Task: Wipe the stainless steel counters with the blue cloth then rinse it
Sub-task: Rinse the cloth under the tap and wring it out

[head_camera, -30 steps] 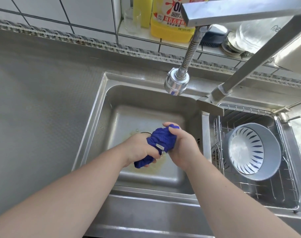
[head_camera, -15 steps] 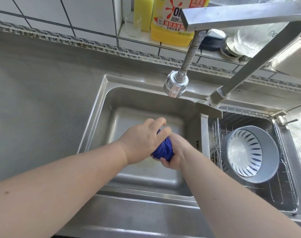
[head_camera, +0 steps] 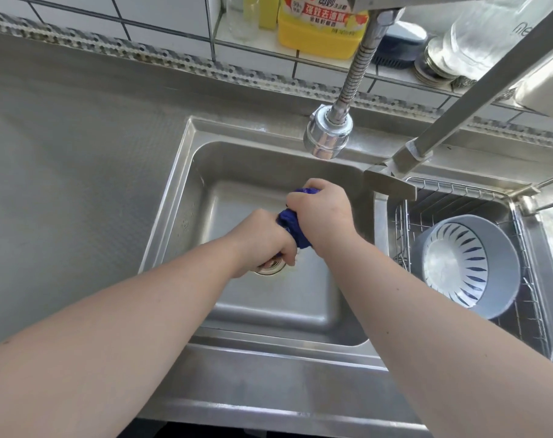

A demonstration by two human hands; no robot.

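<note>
I see both hands over the sink [head_camera: 186, 172], clamped on the cloth [head_camera: 292, 226], which is bunched into a dark blue roll between them. My right hand [head_camera: 321, 216] grips the upper end in a fist, knuckles up, with a tuft of cloth showing beyond its fingers. My left hand [head_camera: 264, 238] grips the lower end, fingers curled under it. The two hands sit close together, and only a short stretch of cloth shows between them. The cloth hangs above the basin floor, not touching it. Just below the left hand, the drain [head_camera: 270, 268] is partly hidden by the fingers. Beyond the right hand hangs the tap head [head_camera: 327, 134] on its flexible hose; I cannot tell whether water runs from it. To the right of the right hand, past the sink wall, a wire rack [head_camera: 534, 314] holds a grey strainer bowl [head_camera: 467, 263] tilted on its side. To the left of the left hand spreads the steel bench [head_camera: 79, 172]. Farther beyond the hands, a tiled ledge [head_camera: 268, 42] carries a yellow bottle [head_camera: 321, 30] and a glass [head_camera: 240, 17].
</note>
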